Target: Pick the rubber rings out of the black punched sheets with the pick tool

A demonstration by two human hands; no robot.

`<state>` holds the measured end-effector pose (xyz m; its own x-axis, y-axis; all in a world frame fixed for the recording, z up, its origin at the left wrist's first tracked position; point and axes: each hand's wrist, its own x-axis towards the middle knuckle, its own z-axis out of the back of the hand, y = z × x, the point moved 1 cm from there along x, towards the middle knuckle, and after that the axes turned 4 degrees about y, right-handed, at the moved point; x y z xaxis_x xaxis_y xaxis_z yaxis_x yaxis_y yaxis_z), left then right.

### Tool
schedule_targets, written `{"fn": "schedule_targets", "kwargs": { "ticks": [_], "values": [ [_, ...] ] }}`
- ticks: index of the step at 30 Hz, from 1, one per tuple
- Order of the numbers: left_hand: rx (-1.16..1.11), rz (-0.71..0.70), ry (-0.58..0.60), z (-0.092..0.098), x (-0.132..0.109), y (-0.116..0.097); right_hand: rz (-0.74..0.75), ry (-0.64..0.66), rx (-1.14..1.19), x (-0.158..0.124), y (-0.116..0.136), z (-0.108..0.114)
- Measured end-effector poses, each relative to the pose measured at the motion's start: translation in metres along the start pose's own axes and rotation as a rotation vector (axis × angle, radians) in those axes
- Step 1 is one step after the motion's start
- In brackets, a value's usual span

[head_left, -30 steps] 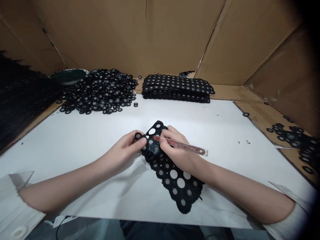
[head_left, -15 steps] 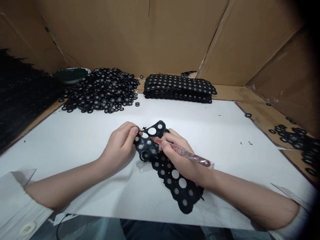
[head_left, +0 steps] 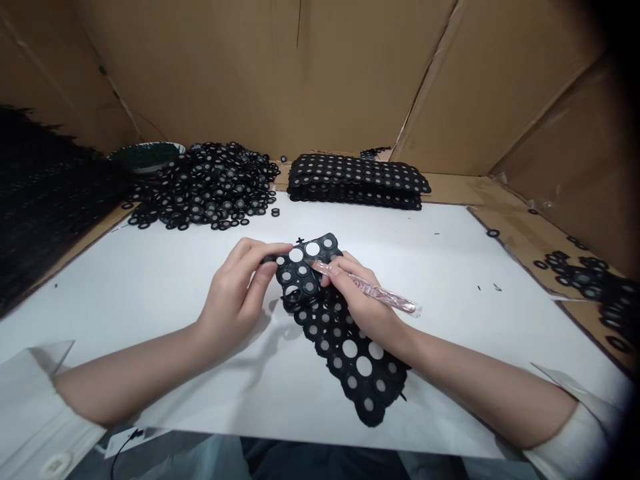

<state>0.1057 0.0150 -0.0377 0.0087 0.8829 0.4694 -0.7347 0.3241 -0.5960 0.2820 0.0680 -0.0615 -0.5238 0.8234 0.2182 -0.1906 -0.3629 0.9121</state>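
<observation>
A black mat (head_left: 337, 363) made of joined rings lies at a slant on the white tabletop, its upper end folded over. White shows through its holes. My left hand (head_left: 237, 287) pinches a small black ring (head_left: 269, 259) beside the mat's upper left corner, forefinger stretched toward the mat. My right hand (head_left: 363, 290) grips a slim pen-like tool (head_left: 387, 297) with a clear plastic wrap and reddish marking, its tip over the folded part; the same hand covers part of the mat. A tiny black cross-shaped piece (head_left: 299, 241) shows just above the mat.
A heap of loose black rings (head_left: 210, 193) is at the back left, next to a green-lined bowl (head_left: 147, 157). Stacked ring mats (head_left: 357, 180) lie at the back. More rings (head_left: 590, 277) are at the right, a dark bristly mass (head_left: 50, 207) at the left. Cardboard walls (head_left: 250, 80) surround the table.
My left fingers have shifted slightly away from the mat's corner, and a black ring now shows between them. The mat's folded end has tilted up a little, and the tool has turned slightly.
</observation>
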Motion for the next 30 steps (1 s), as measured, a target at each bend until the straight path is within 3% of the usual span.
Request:
{"fn": "schedule_targets", "kwargs": {
  "ticks": [4,10,16,21,30],
  "values": [
    [-0.017,-0.041,0.032,0.0,-0.008,-0.003,0.007,0.016,0.02,0.001,-0.003,-0.001],
    [-0.196,0.028,-0.086,-0.002,-0.008,0.001,0.045,0.019,-0.041,-0.001,0.001,-0.002],
    [-0.204,-0.078,0.0,-0.006,-0.012,-0.011,0.146,0.123,-0.252,-0.006,0.01,-0.005],
    [-0.241,-0.037,0.06,-0.008,-0.014,-0.011,0.266,0.22,-0.41,-0.009,0.011,-0.007],
    [-0.171,-0.109,0.096,-0.01,-0.015,-0.009,0.383,0.307,-0.474,-0.009,0.008,-0.006]
  ]
}}
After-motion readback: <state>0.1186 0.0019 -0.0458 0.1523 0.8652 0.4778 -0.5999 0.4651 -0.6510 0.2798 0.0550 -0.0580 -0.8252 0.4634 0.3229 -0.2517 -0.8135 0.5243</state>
